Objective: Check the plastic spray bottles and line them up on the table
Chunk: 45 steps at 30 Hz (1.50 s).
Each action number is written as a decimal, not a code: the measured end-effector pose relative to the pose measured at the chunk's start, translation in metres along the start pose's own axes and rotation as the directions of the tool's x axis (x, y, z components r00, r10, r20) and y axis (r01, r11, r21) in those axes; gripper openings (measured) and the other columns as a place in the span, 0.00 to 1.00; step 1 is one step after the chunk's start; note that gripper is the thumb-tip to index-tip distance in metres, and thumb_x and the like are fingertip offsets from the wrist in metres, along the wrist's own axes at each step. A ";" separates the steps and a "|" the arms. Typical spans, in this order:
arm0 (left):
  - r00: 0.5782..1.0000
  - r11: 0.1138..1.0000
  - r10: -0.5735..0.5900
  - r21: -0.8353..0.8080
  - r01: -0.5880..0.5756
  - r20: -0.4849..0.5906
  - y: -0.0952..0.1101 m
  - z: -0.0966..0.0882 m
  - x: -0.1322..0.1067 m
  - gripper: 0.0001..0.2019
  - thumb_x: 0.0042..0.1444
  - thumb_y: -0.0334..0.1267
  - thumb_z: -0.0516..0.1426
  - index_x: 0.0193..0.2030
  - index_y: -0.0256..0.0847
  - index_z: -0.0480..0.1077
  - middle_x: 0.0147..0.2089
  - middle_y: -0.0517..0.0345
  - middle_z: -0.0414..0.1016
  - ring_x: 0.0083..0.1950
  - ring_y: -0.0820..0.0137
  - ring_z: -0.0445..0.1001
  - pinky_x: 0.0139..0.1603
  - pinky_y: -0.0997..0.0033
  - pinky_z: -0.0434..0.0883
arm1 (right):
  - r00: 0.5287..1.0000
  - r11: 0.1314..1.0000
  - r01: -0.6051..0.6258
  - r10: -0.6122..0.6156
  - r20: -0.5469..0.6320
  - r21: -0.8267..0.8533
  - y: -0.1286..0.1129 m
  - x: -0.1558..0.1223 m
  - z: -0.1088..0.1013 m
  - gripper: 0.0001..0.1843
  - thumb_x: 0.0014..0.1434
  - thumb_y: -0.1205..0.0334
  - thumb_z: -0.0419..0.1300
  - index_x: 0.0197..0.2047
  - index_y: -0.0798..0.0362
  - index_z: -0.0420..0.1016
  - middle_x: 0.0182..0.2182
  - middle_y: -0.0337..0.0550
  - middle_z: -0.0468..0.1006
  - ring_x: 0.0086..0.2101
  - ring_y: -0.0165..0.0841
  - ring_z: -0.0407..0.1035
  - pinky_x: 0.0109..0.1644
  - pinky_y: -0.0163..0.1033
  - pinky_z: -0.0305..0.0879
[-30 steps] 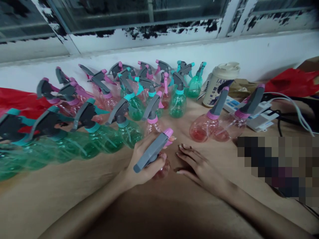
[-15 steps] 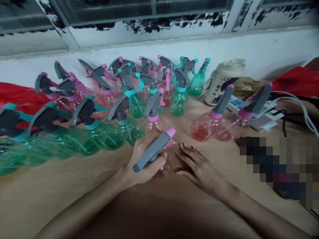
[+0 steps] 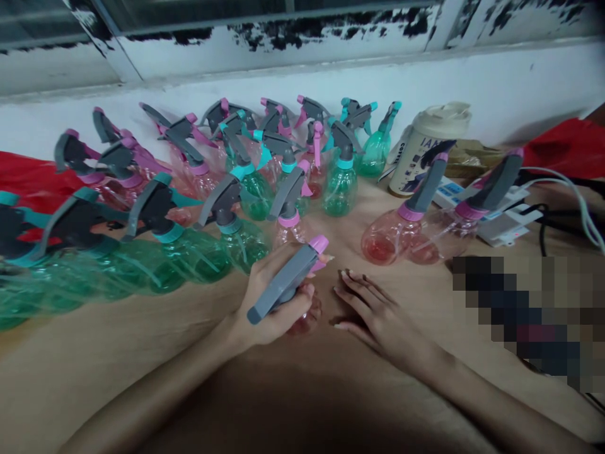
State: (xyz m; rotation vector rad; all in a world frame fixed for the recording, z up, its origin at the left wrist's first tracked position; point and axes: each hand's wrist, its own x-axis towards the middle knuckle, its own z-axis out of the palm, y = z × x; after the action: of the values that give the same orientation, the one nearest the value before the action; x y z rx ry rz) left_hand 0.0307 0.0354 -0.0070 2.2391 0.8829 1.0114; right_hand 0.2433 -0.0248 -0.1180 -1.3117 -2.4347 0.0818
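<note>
My left hand (image 3: 271, 301) is wrapped round a small pink spray bottle (image 3: 305, 318) with a grey trigger head (image 3: 283, 280) and a pink nozzle, standing on the brown table (image 3: 118, 353). My right hand (image 3: 378, 315) lies flat on the table just right of it, fingers stretched out, holding nothing. Right behind the held bottle stands another pink bottle with a grey and pink head (image 3: 289, 217).
Several green and pink spray bottles (image 3: 227, 189) crowd the table's left and back. Two pink bottles (image 3: 401, 227) stand at the right, near a cream cup (image 3: 428, 148), a white power strip with cables (image 3: 508, 221) and red bags (image 3: 562, 148). A white wall runs behind.
Both hands and the held bottle stay put. Only my view has shifted slightly, so everything sits a little lower and to the left than before.
</note>
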 end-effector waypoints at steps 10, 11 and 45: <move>0.999 1.000 0.014 -0.008 -0.015 -0.034 -0.001 0.004 -0.002 0.12 0.46 0.29 0.52 0.38 0.44 0.69 0.33 0.56 0.72 0.34 0.66 0.72 0.38 0.65 0.73 | 0.999 0.993 -0.018 0.023 -0.048 0.113 0.003 0.000 -0.006 0.19 0.61 0.56 0.55 0.53 0.54 0.69 0.53 0.50 0.72 0.56 0.42 0.62 0.58 0.53 0.62; 0.999 1.000 0.008 -0.003 -0.008 -0.034 -0.001 0.004 -0.003 0.12 0.46 0.30 0.52 0.38 0.44 0.69 0.33 0.56 0.72 0.34 0.67 0.72 0.38 0.65 0.73 | 0.999 0.993 -0.020 0.026 -0.047 0.115 0.003 0.000 -0.006 0.19 0.61 0.56 0.55 0.53 0.54 0.69 0.53 0.50 0.72 0.56 0.42 0.62 0.58 0.53 0.63; 0.999 0.998 -0.046 -0.043 0.045 -0.018 0.008 0.003 0.003 0.08 0.43 0.26 0.50 0.28 0.43 0.62 0.27 0.61 0.67 0.26 0.71 0.68 0.30 0.68 0.68 | 0.994 0.994 -0.109 0.109 -0.023 0.001 0.004 0.005 -0.011 0.12 0.61 0.66 0.49 0.45 0.56 0.70 0.40 0.51 0.71 0.41 0.41 0.66 0.44 0.48 0.67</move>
State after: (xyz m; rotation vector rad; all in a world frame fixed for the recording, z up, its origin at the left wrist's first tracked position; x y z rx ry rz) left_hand 0.0372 0.0315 -0.0017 2.1681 0.9083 1.0226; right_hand 0.2483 -0.0199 -0.1076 -1.4380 -2.3433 0.0943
